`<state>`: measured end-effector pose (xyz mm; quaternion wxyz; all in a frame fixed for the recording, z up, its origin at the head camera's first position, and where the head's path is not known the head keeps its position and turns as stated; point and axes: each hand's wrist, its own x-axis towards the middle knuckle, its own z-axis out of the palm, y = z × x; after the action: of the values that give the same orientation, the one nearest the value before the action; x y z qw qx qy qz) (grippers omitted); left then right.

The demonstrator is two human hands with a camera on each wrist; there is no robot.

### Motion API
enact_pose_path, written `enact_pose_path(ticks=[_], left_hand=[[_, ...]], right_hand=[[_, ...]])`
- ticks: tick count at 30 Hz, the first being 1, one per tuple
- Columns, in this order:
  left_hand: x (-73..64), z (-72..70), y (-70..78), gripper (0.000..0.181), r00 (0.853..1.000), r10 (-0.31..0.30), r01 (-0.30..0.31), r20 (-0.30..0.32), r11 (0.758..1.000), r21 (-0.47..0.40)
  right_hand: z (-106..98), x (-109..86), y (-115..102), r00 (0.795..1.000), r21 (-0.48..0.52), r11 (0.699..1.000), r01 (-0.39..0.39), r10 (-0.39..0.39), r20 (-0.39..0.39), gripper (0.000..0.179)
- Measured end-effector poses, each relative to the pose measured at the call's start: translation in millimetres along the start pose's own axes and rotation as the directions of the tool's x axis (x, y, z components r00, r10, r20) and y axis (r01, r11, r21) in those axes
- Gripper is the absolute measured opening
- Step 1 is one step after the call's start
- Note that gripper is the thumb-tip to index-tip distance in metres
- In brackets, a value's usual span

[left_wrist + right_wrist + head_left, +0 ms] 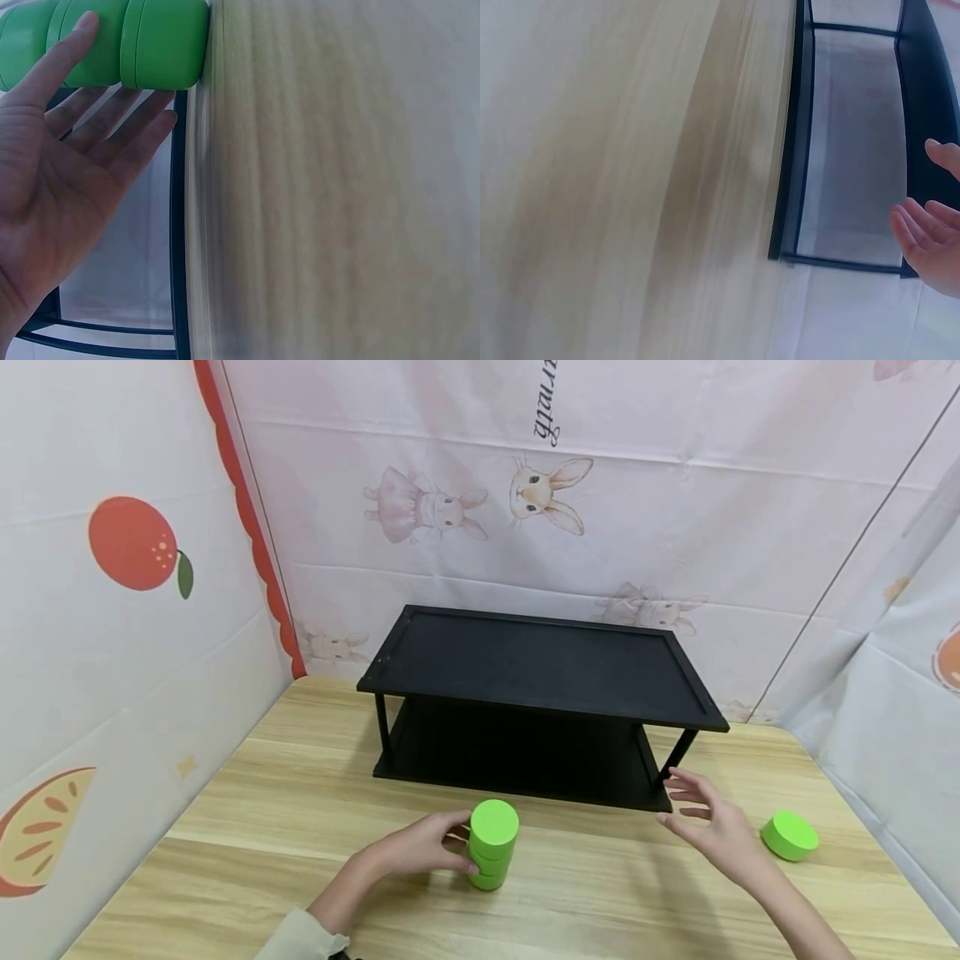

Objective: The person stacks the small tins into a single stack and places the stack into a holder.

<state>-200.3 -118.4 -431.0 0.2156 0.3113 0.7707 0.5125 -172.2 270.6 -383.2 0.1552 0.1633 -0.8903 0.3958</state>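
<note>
Three green blocks (pixel 492 846): stacked upright on the table (pixel 585 885), before the black shelf (pixel 540 660)
My left hand (pixel 429 845): grasping them between thumb and fingers
My right hand (pixel 712 827): released, near the shelf's corner
Lone green block (pixel 790 836): right of that hand

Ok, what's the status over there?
Left hand holds green stack, upright on table. Right hand empty, near black shelf. Loose green disc farther right; nothing visibly blocking.

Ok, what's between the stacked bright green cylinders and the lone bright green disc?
In the head view, the person's right grip hovers between stack and disc, above light wood-grain tabletop.
</note>
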Motion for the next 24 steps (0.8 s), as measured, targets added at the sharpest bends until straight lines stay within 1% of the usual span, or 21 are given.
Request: enact_pose_path(ticks=[5, 17, 20, 24], left_hand=[[-0.4, 0.4, -0.2, 0.049, 1.0, 0.006, -0.006, -0.006, 1.0, 0.006], [-1.7, 0.1, -0.3, 0.049, 1.0, -0.002, 0.002, -0.013, 1.0, 0.012], [-1.7, 0.2, -1.1, 0.05, 1.0, 0.0, 0.0, -0.015, 1.0, 0.012], [-1.4, 0.1, -2.1, 0.051, 1.0, 0.003, -0.003, -0.015, 1.0, 0.014]], right_hand=[[-12, -0.9, 8, 0.998, -0.059, 0.997, -0.057, 0.055, -0.028, 0.057], [-37, 3.0, 30, 0.986, -0.125, 0.985, -0.116, 0.099, -0.132, 0.056], [-44, 3.9, 37, 0.98, -0.155, 0.976, -0.156, 0.132, -0.152, 0.057], [-54, 3.9, 47, 0.966, -0.199, 0.949, -0.243, 0.218, -0.14, 0.063]])
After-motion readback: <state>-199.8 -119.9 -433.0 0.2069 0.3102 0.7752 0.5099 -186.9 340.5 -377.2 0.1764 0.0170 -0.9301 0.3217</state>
